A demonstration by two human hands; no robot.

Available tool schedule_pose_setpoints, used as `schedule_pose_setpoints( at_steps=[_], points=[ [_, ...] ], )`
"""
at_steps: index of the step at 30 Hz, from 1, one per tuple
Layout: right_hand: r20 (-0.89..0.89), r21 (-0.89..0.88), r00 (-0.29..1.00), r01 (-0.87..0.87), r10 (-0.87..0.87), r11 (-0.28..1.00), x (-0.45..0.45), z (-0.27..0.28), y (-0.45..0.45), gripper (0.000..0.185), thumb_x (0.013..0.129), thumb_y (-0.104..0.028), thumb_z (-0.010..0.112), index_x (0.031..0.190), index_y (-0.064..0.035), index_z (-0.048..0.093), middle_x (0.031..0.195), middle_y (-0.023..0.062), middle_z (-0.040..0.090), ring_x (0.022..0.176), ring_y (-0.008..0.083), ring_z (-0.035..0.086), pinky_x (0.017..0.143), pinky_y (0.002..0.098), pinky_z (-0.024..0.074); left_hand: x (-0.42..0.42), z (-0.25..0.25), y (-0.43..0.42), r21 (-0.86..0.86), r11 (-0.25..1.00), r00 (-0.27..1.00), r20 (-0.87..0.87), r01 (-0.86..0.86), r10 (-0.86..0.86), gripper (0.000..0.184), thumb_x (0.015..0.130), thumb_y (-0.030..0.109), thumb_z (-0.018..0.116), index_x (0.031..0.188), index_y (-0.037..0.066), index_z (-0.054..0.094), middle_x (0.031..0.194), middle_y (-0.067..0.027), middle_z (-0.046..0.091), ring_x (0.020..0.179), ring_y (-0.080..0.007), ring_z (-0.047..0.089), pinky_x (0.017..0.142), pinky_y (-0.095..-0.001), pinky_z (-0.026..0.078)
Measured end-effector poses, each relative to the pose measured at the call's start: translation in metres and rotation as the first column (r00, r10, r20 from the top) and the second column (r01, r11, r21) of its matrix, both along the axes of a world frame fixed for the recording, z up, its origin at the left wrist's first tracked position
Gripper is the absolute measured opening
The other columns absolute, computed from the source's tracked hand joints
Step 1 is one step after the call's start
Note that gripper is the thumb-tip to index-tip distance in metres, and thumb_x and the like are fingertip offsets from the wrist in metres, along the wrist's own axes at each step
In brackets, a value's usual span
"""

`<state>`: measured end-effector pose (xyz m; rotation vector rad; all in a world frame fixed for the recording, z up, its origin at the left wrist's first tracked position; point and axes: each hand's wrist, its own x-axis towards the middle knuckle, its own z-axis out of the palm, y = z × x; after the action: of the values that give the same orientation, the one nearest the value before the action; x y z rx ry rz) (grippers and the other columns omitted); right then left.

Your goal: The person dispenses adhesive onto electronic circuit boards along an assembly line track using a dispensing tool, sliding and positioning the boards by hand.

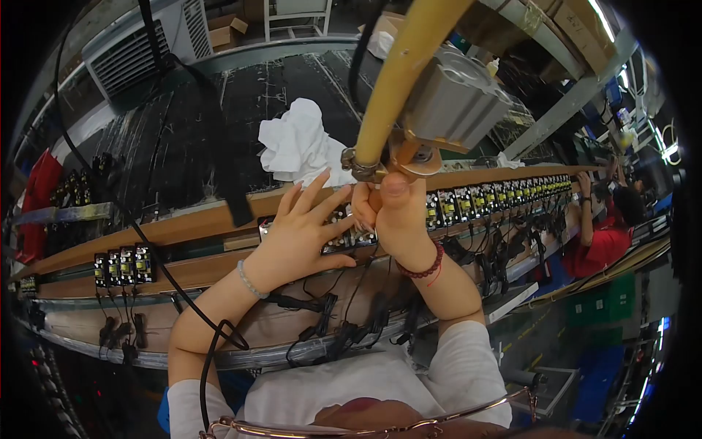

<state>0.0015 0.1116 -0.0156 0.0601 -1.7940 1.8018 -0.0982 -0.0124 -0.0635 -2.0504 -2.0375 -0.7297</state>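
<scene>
My left hand is spread palm down over the row of small circuit boards, its fingers apart and holding nothing. Close to its right, my right hand is closed just under the metal fitting at the end of a yellow hose; what its fingers grip is hidden. Circuit boards with yellow parts stand in a long row on the wooden rail, passing under both hands. Black cables hang from them. Beyond my left hand lies a crumpled white cloth.
A grey metal cylinder hangs overhead beside the hose. Several more boards stand at the left, near a red bin. A black cable crosses the left side. A co-worker in red is at the far right.
</scene>
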Motion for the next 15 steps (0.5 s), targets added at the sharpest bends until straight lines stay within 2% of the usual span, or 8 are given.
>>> schedule_pose_setpoints(
  at_steps=[1, 3, 7, 11, 15],
  points=[
    [0.007, -0.009, 0.999, 0.036, -0.036, 0.999, 0.001, 0.000, 0.002, 0.072, 0.084, -0.062, 0.044, 0.115, 0.0022, 0.040, 0.049, 0.0013, 0.037, 0.040, 0.0090, 0.037, 0.038, 0.0206, 0.0304, -0.005, 0.005, -0.004, 0.009, 1.000, 1.000, 0.000, -0.010, 0.010, 0.050, 0.062, 0.045, 0.074, 0.103, 0.017, 0.068, 0.134, -0.0081, 0.042, 0.132, -0.0350, 0.024, 0.104, -0.0510, 0.023],
    [0.051, -0.005, 0.992, 0.114, -0.114, 0.993, 0.002, 0.009, 0.001, 0.082, 0.080, -0.071, 0.039, 0.107, 0.0059, 0.045, 0.048, 0.0009, 0.036, 0.039, 0.0097, 0.036, 0.038, 0.0216, 0.0303, -0.019, 0.016, -0.013, -0.082, 0.991, 0.988, 0.120, 0.102, -0.092, 0.051, 0.061, 0.043, 0.075, 0.106, 0.019, 0.067, 0.137, -0.0075, 0.039, 0.134, -0.0357, 0.021, 0.104, -0.0515, 0.022],
    [0.102, -0.020, 0.989, 0.109, -0.107, 0.994, 0.001, 0.022, 0.002, 0.091, 0.071, -0.081, 0.036, 0.103, 0.0039, 0.046, 0.047, 0.0000, 0.036, 0.039, 0.0104, 0.036, 0.040, 0.0237, 0.0322, -0.035, 0.013, -0.022, -0.173, 0.976, 0.991, 0.038, 0.132, -0.127, 0.054, 0.059, 0.039, 0.078, 0.108, 0.019, 0.066, 0.140, -0.0081, 0.035, 0.135, -0.0354, 0.018, 0.104, -0.0486, 0.021],
    [0.099, -0.044, 0.995, -0.014, 0.019, 0.999, -0.008, 0.019, -0.007, 0.088, 0.070, -0.082, 0.036, 0.098, 0.0014, 0.046, 0.045, 0.0001, 0.036, 0.038, 0.0104, 0.035, 0.039, 0.0241, 0.0317, -0.041, -0.002, -0.019, -0.131, 0.981, 0.987, 0.098, 0.142, -0.130, 0.053, 0.059, 0.037, 0.078, 0.107, 0.020, 0.067, 0.137, -0.0081, 0.038, 0.133, -0.0348, 0.021, 0.104, -0.0479, 0.022],
    [0.064, -0.108, 0.998, -0.022, 0.029, 0.994, -0.015, 0.003, -0.019, 0.088, 0.069, -0.083, 0.037, 0.096, 0.0003, 0.046, 0.046, 0.0004, 0.037, 0.038, 0.0114, 0.035, 0.041, 0.0245, 0.0325, -0.039, -0.007, -0.017, -0.049, 0.986, 0.983, 0.103, 0.159, -0.153, 0.047, 0.060, 0.036, 0.077, 0.104, 0.021, 0.068, 0.129, -0.0067, 0.045, 0.129, -0.0340, 0.026, 0.103, -0.0482, 0.023]
  ],
)
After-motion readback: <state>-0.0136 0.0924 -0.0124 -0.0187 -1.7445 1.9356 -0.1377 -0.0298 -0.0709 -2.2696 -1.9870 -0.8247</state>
